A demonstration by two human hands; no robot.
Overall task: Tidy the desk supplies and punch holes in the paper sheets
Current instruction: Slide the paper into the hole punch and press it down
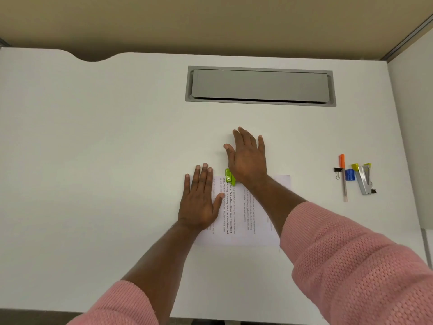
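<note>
A printed paper sheet (239, 214) lies flat on the white desk (105, 160). My left hand (199, 200) rests palm down on the sheet's left part, fingers spread. A small green hole punch (229, 177) sits at the sheet's far edge. My right hand (247, 158) lies flat just beyond and partly over the punch, fingers extended, hiding most of it. I cannot tell whether the palm presses on the punch.
At the right stands a row of supplies: a black binder clip (337, 172), an orange-capped pen (343, 177), a blue sharpener (350, 175), a metal stapler (364, 180) with yellow-green trim. A grey cable hatch (260, 86) is set in the desk's far side.
</note>
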